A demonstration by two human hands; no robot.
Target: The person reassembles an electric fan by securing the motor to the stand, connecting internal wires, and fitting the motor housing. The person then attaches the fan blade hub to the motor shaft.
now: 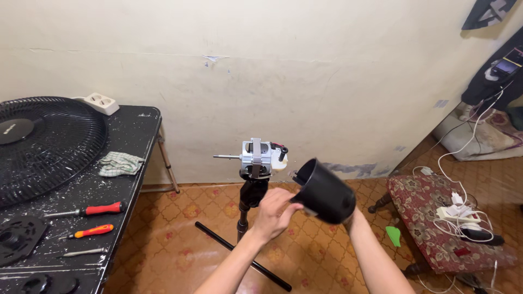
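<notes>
A fan motor (259, 156) sits bare on top of a black stand (246, 204), its shaft pointing left. Just right of it I hold a black cup-shaped motor cover (326, 190), its open mouth turned toward the motor. My left hand (274, 213) grips the cover's rim at the lower left. My right hand (352, 218) is mostly hidden behind the cover and supports its closed end.
A paint-spattered black table (131, 136) at left carries a black fan grille (43, 144), a folded cloth (120, 163), two red-handled screwdrivers (92, 209), a power strip (101, 102) and black plastic parts (19, 237). A black tube (239, 253) lies on the patterned floor. A padded stool (436, 218) with chargers stands at right.
</notes>
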